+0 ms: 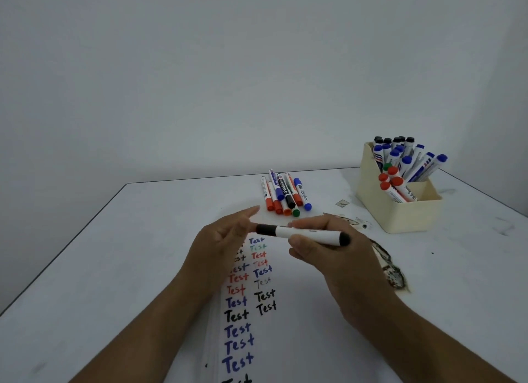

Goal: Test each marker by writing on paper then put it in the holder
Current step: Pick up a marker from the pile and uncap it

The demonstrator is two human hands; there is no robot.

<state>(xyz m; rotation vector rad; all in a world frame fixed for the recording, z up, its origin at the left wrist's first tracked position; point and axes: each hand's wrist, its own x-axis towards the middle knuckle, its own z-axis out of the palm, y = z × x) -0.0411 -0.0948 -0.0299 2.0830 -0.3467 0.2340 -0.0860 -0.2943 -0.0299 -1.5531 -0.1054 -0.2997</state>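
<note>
White-barrelled and black-capped, the marker (303,234) lies level above the paper (300,325) at table centre; our right hand (337,257) pinches its barrel near the 3 o'clock end, while our left hand (220,240) hangs with loosely spread fingers just beside the cap at 9 o'clock, gripping nothing. We judge it light, rigid and smooth, best held mid-barrel with the cap pulled straight off. Untested markers (285,195) lie at 12 o'clock; the holder (400,211) stands at 2 o'clock.
</note>
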